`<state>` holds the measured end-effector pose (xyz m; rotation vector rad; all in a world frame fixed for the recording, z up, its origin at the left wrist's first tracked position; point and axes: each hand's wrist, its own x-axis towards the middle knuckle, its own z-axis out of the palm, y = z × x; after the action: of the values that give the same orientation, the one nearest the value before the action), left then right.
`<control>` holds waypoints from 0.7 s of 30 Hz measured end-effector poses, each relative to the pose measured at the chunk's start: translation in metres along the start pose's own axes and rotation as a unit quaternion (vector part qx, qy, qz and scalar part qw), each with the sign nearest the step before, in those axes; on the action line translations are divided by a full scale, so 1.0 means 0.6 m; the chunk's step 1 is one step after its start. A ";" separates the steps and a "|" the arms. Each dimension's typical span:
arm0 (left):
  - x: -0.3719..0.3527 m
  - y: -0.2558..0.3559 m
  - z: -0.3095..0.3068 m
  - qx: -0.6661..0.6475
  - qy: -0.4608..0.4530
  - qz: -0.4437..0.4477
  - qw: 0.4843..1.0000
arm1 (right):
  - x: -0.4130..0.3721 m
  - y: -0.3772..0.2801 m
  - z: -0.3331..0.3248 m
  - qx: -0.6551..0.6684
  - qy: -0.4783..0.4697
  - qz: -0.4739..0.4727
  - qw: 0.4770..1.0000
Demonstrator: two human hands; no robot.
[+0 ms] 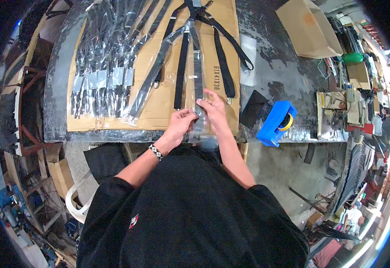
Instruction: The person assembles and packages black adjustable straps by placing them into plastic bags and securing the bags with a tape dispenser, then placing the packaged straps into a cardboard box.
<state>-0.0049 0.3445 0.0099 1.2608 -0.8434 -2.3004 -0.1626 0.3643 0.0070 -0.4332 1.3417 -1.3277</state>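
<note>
I observe left hand (181,121) and right hand (213,109), fingers closed, pinching a clear plastic sleeve (203,132) around a black suspender strap (198,76).

A blue tape dispenser (275,123) sits beside what seems a black pouch (254,108).

The clear plastic sleeve (200,127) pinched in the left hand (182,121) is glossy, crinkled film. At 12 o'clock, the suspenders (223,58) are matt black woven cloth, lying on dull brown cardboard (166,105). At 3 o'clock, a smooth blue plastic tape dispenser (273,118) sits on the rough, scuffed grey worktable (284,76).
</note>
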 end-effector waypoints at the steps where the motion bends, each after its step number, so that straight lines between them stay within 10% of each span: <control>1: 0.001 0.001 0.002 0.000 0.015 0.005 1.000 | 0.001 0.002 0.002 0.002 0.001 0.002 1.000; 21: 0.017 -0.010 0.001 0.062 0.059 0.077 0.993 | -0.009 -0.016 0.022 -0.028 0.014 0.018 0.999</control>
<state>-0.0108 0.3433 -0.0001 1.3196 -1.0169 -2.0599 -0.1536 0.3602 0.0211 -0.4294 1.4063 -1.2725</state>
